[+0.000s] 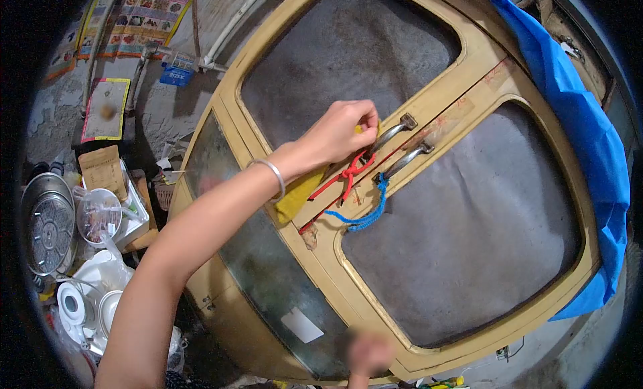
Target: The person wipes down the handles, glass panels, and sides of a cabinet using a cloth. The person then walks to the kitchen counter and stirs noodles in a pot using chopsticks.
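Note:
My left hand [348, 124], with a bracelet on its wrist, is closed on a yellow cloth [298, 198] beside the upper metal handle [396, 131] of a tan cabinet [479, 67]. Part of the cloth hangs below my wrist. A red cord [349, 174] is knotted near the handles, its ends loose. A blue fuzzy cord [375, 211] hangs from the lower metal handle [407, 160]. My right hand [370, 352] is at the cabinet's bottom edge; it is blurred, so its fingers cannot be made out.
Dark panels [469, 235] fill both cabinet doors. A blue cover [589, 141] drapes the right side. To the left stand a metal steamer pot [50, 225], a clear plastic tub [99, 216] and white containers [75, 305]. A white paper [301, 324] lies on the glass strip.

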`<control>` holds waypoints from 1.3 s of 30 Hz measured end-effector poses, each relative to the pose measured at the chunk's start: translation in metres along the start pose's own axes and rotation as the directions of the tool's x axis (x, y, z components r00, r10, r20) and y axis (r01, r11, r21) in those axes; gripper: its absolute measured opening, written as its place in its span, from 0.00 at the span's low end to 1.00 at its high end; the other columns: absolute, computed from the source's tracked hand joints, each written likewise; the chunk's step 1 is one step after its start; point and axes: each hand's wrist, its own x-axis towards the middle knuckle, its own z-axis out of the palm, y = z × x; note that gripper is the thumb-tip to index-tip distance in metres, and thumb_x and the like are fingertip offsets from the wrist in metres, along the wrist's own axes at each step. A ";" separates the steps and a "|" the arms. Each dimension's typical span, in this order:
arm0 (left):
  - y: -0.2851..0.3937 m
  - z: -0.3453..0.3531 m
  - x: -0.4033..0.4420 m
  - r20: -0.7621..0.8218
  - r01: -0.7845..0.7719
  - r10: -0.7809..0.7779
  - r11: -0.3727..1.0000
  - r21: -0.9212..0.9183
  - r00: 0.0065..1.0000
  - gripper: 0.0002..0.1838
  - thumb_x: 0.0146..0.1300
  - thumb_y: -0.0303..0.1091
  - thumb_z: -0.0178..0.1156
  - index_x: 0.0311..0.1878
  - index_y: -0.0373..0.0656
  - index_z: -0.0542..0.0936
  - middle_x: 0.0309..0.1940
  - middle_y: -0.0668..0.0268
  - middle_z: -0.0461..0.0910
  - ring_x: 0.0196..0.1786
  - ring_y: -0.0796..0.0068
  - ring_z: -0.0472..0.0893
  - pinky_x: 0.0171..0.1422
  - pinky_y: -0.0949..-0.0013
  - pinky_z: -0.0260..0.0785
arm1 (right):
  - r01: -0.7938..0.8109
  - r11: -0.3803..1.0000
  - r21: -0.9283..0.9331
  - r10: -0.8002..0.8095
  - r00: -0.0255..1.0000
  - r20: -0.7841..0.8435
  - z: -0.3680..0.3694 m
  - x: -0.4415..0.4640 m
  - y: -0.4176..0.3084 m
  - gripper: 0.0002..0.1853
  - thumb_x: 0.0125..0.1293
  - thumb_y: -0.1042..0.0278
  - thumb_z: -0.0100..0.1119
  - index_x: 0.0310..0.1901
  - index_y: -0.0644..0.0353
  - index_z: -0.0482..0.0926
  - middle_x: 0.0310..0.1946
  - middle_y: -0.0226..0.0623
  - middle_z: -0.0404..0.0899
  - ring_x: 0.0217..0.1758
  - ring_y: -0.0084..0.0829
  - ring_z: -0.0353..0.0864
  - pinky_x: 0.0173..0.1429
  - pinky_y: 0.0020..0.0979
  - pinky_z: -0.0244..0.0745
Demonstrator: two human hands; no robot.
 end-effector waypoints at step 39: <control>-0.011 -0.002 0.006 0.097 0.104 -0.095 0.990 -0.096 0.991 0.08 0.54 0.29 0.61 0.30 0.36 0.74 0.23 0.64 0.76 0.29 0.77 0.76 0.37 0.69 0.70 | 0.158 0.978 0.136 -0.136 0.978 -0.157 -0.025 0.041 -0.012 0.10 0.55 0.64 0.61 0.21 0.56 0.74 0.20 0.35 0.70 0.19 0.36 0.70 0.21 0.34 0.64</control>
